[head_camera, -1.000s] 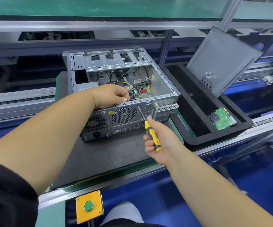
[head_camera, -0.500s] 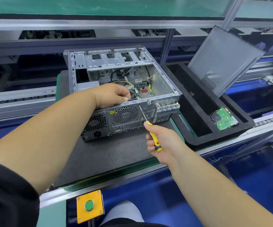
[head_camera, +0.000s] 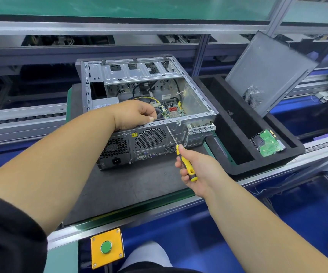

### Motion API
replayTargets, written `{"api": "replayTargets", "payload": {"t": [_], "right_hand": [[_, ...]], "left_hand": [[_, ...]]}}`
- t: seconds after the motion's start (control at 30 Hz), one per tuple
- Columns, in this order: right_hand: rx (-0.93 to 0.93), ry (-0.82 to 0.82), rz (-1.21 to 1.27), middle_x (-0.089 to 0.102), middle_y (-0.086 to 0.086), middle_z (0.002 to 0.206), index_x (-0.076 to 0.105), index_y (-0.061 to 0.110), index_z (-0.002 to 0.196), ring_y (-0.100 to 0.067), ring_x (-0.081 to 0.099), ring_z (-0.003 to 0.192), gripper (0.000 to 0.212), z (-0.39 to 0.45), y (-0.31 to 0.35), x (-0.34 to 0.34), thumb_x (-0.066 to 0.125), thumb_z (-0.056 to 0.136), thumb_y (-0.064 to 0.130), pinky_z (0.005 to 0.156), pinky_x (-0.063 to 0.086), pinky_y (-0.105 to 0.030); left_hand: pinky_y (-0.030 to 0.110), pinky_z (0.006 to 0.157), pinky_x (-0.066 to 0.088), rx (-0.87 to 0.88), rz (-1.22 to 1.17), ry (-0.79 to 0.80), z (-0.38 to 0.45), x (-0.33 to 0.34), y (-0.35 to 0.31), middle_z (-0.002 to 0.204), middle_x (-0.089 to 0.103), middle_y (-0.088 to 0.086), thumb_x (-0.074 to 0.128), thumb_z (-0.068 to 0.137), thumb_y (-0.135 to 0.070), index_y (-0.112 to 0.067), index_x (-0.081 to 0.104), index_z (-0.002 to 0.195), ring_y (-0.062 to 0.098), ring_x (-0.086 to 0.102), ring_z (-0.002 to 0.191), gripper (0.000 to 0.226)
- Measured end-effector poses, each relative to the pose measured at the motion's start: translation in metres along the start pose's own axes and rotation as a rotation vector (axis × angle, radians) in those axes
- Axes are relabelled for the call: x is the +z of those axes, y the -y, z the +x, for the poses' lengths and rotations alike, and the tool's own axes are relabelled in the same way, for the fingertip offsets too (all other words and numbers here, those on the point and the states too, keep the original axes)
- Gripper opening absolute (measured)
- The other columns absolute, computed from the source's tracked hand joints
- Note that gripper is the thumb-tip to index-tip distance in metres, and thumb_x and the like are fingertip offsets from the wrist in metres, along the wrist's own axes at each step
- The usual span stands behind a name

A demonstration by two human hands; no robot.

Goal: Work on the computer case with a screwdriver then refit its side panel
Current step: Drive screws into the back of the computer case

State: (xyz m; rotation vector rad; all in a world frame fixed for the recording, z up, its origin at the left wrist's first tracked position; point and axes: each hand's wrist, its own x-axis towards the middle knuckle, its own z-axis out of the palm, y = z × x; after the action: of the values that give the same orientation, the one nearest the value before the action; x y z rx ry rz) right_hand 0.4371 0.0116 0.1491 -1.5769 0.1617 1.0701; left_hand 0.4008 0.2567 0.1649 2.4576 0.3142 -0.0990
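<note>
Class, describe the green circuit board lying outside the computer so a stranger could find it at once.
Start at the open computer case on the dark mat, then look right to the black foam tray beside it. The green circuit board lies flat in the tray's near right pocket, below the leaning grey side panel; nothing else in the tray is green.

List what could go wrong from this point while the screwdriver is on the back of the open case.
1. The screwdriver tip sits near the top rear edge of the computer case; a slip could send it onto the exposed circuit board.
2. The left hand grips that rim, close to the tip, and could get jabbed.
3. The side panel leans tilted in the foam tray and could topple.
</note>
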Motion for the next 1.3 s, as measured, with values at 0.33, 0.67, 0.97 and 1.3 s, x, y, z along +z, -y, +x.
{"api": "replayTargets", "payload": {"t": [0.33, 0.67, 0.97, 1.3], "right_hand": [[-0.017, 0.044, 0.014, 0.058, -0.001, 0.062, 0.065, 0.012, 0.083, -0.009, 0.043, 0.042, 0.033, 0.002, -0.002, -0.001, 0.071, 0.088, 0.044, 0.039, 0.034, -0.019], [-0.031, -0.008, -0.121, 0.053, 0.002, 0.052, 0.065, 0.009, 0.078, -0.005, 0.043, 0.037, 0.044, -0.004, 0.008, 0.003, 0.050, 0.102, 0.043, 0.038, 0.032, -0.016], [0.039, 0.124, 0.073, 0.052, -0.001, 0.055, 0.064, 0.007, 0.084, -0.008, 0.042, 0.041, 0.043, -0.003, 0.004, 0.001, 0.055, 0.098, 0.046, 0.038, 0.033, -0.017], [-0.142, -0.103, -0.170, 0.053, 0.003, 0.052, 0.065, 0.011, 0.074, -0.005, 0.042, 0.038, 0.037, 0.004, 0.003, 0.003, 0.064, 0.094, 0.042, 0.038, 0.033, -0.016]], "left_hand": [[0.026, 0.071, 0.040, 0.014, 0.015, -0.004, 0.000, 0.001, 0.000, 0.076, 0.058, -0.009, 0.055, 0.097, -0.021, -0.017, 0.065, 0.095, 0.007, 0.046, 0.067, 0.011], [0.024, 0.069, 0.040, 0.006, 0.022, -0.003, 0.000, 0.000, -0.001, 0.068, 0.056, -0.016, 0.055, 0.097, -0.021, -0.021, 0.064, 0.090, 0.003, 0.046, 0.063, 0.012], [0.023, 0.067, 0.039, -0.011, -0.009, -0.001, -0.001, -0.001, -0.003, 0.063, 0.057, -0.023, 0.056, 0.097, -0.023, -0.026, 0.064, 0.087, -0.001, 0.046, 0.059, 0.013], [0.024, 0.073, 0.041, 0.017, -0.002, 0.011, -0.001, -0.001, -0.001, 0.079, 0.061, -0.011, 0.055, 0.097, -0.019, -0.023, 0.066, 0.092, 0.006, 0.050, 0.070, 0.012]]}}
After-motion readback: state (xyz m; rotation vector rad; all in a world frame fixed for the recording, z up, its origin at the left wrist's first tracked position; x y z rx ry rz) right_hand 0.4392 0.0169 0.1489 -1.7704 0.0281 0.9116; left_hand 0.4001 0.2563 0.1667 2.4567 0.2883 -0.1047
